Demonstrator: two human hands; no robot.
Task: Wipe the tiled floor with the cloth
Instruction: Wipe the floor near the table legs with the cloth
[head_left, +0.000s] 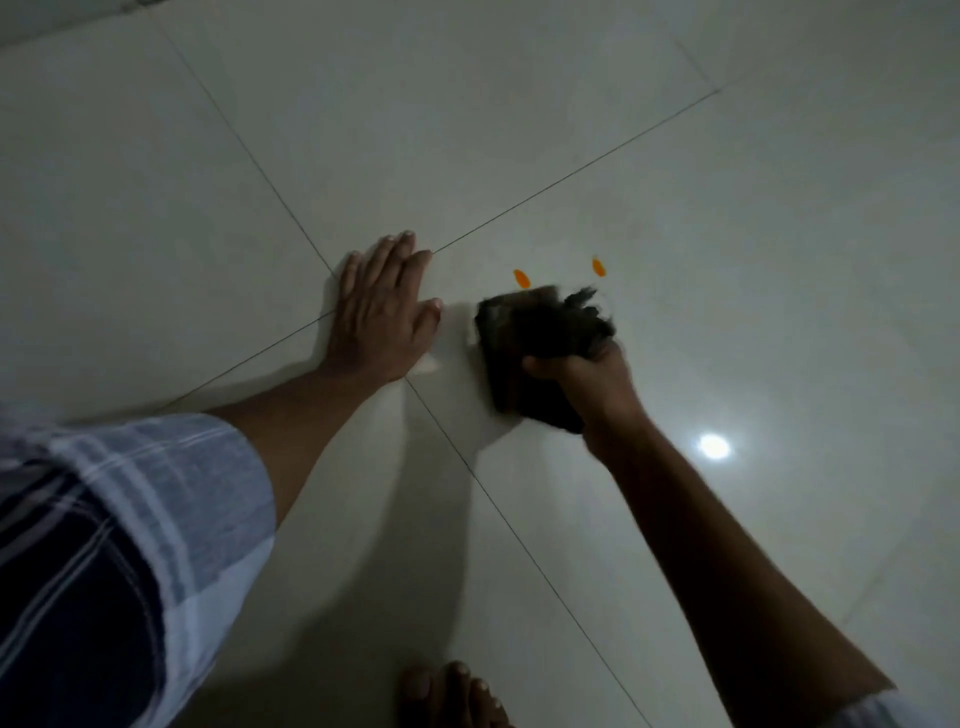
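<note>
The cloth (540, 353), dark and bunched, lies on the tiled floor (571, 156) just right of centre, gripped by the right hand (582, 376), whose fingers curl round its near end. Two small orange marks (521, 277) sit on the tile just beyond it, at about twelve and one o'clock from the cloth. The left hand (382, 312) presses flat on the floor at nine o'clock from the cloth, fingers straight, holding nothing. The pale glossy tiles show thin dark grout lines (519, 208) and a bright light reflection (714, 446) at four o'clock. A striped sleeve (156, 519) fills the lower left. Bare toes (452, 691) are cut off at the bottom edge. The cloth's frayed far edge is blurred.
</note>
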